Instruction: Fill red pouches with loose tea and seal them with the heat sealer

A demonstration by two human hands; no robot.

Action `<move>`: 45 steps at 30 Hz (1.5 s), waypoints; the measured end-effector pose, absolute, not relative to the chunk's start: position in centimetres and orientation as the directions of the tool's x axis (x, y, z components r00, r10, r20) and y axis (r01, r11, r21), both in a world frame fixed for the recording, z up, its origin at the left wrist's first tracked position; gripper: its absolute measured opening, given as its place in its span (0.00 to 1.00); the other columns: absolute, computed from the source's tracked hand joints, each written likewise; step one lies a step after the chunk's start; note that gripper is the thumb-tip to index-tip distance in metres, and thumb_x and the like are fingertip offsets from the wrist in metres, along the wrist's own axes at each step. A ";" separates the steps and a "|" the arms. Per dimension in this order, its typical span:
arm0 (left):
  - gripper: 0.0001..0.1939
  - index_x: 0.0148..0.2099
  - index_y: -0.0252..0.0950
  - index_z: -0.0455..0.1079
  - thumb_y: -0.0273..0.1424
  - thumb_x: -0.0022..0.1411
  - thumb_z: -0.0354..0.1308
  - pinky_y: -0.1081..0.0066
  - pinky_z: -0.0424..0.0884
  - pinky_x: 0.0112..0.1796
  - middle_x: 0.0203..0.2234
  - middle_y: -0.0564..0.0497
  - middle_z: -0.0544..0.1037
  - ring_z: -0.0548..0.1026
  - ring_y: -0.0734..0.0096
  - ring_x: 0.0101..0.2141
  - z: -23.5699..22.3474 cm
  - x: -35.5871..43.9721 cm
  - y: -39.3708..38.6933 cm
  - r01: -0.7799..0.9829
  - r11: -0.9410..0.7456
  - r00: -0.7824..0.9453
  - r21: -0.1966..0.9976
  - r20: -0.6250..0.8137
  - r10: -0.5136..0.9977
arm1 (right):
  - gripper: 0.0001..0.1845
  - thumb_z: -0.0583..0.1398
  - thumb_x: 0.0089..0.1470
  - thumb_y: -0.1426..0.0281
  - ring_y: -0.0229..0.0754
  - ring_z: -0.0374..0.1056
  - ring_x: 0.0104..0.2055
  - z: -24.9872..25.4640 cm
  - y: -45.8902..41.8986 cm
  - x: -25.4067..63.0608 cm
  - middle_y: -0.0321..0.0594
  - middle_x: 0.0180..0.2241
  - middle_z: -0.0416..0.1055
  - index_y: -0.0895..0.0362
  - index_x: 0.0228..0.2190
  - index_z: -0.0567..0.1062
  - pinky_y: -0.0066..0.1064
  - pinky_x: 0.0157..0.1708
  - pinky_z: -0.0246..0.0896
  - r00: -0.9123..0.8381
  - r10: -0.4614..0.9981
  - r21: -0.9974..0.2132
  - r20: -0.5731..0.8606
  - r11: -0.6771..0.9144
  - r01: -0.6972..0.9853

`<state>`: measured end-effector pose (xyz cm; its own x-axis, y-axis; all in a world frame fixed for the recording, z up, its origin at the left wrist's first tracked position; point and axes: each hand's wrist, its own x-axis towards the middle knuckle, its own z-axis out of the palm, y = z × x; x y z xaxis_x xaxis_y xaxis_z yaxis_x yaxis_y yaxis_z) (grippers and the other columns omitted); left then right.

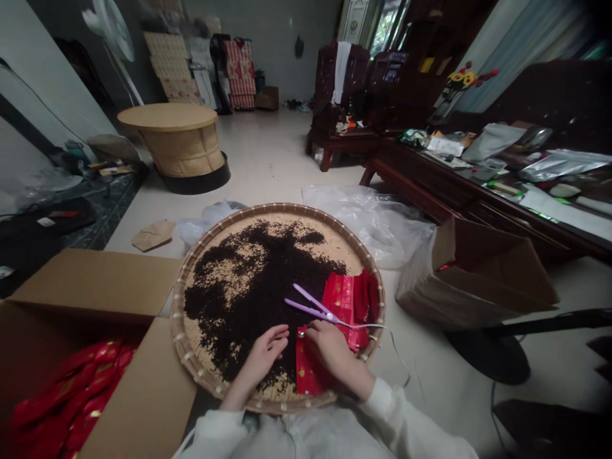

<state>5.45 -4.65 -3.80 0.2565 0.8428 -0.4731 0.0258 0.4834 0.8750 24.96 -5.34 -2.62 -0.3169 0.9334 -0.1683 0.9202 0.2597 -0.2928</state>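
A round woven bamboo tray (178,319) lies in front of me with dark dried leaves (272,268), which look like loose tea, spread over it. My left hand (268,350) hovers low over the leaves, fingers loosely bent with nothing visible in them. At the tray's right front, my right hand (329,344) grips the upper part of a red packet (308,373); its fingertips are partly hidden. Just beyond that hand rests a purple hand-held heat sealer (310,309), its two arms apart and its cord running right. Several more red packets (351,296) lie under and beside it.
An opened cardboard box (129,382) holding red packets (71,395) stands at the left. To the right are another open carton (459,287) and a black round base (492,354). Clear plastic sheeting (358,217) lies behind the tray. A low round table (179,140) stands further back.
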 end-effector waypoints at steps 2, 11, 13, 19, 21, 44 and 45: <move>0.29 0.48 0.35 0.72 0.48 0.49 0.63 0.66 0.71 0.37 0.47 0.38 0.78 0.76 0.58 0.43 -4.4 5.6 -4.6 0.050 0.476 0.254 0.878 -0.472 0.844 | 0.11 0.55 0.55 0.80 0.43 0.68 0.37 -2.1 -5.4 25.4 0.44 0.35 0.71 0.58 0.33 0.76 0.30 0.34 0.59 -0.343 0.922 -0.394 -0.183 0.251 0.884; 0.23 0.39 0.31 0.78 0.45 0.47 0.66 0.67 0.70 0.37 0.32 0.45 0.82 0.76 0.60 0.34 -2.3 6.3 -5.0 -0.014 0.411 0.448 0.911 -0.362 0.818 | 0.13 0.54 0.49 0.83 0.45 0.59 0.58 3.3 -3.8 26.7 0.48 0.56 0.62 0.58 0.32 0.74 0.40 0.56 0.55 -0.579 0.804 -0.825 0.137 0.416 0.382; 0.21 0.32 0.30 0.79 0.46 0.47 0.65 0.70 0.68 0.30 0.24 0.48 0.80 0.74 0.64 0.26 -2.1 6.3 -5.0 0.028 0.390 0.369 0.921 -0.372 0.852 | 0.14 0.55 0.47 0.82 0.48 0.56 0.59 4.0 -3.8 26.3 0.49 0.56 0.60 0.58 0.34 0.75 0.43 0.57 0.53 -0.591 0.793 -0.770 0.144 0.466 0.437; 0.16 0.26 0.34 0.78 0.42 0.50 0.62 0.71 0.65 0.29 0.21 0.50 0.79 0.71 0.64 0.25 -1.5 6.0 -5.2 0.226 0.177 0.182 0.958 -0.220 0.958 | 0.09 0.64 0.51 0.66 0.45 0.60 0.40 3.3 -4.5 24.4 0.44 0.34 0.64 0.60 0.27 0.75 0.36 0.38 0.60 -0.497 0.863 -0.576 0.094 0.454 0.680; 0.18 0.23 0.35 0.76 0.45 0.52 0.60 0.71 0.64 0.28 0.19 0.51 0.78 0.70 0.65 0.25 -1.3 6.1 -5.2 0.215 0.171 0.190 0.961 -0.213 0.958 | 0.13 0.60 0.57 0.67 0.44 0.59 0.37 2.6 -4.6 23.8 0.43 0.31 0.64 0.59 0.23 0.73 0.33 0.33 0.57 -0.477 0.873 -0.517 0.098 0.454 0.725; 0.10 0.28 0.39 0.70 0.37 0.59 0.56 0.64 0.67 0.47 0.41 0.43 0.81 0.76 0.55 0.45 -0.4 5.3 -6.2 0.177 0.122 0.324 0.977 -0.175 0.930 | 0.20 0.53 0.62 0.63 0.34 0.52 0.20 0.9 -4.8 23.2 0.31 0.17 0.61 0.59 0.24 0.74 0.27 0.25 0.49 -0.707 0.643 -0.691 -0.295 0.367 0.622; 0.10 0.29 0.39 0.70 0.37 0.60 0.55 0.65 0.67 0.46 0.41 0.43 0.81 0.76 0.55 0.44 -0.5 5.2 -6.1 0.183 0.123 0.351 0.975 -0.181 0.919 | 0.20 0.52 0.63 0.64 0.35 0.52 0.21 0.7 -4.8 23.1 0.32 0.17 0.61 0.59 0.24 0.74 0.27 0.26 0.50 -0.706 0.648 -0.680 -0.286 0.382 0.626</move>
<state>5.16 -6.06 -0.51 0.3507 0.9188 -0.1814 0.1832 0.1226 0.9754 23.08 -4.79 0.67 -0.7061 0.6477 -0.2862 0.6260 0.3820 -0.6799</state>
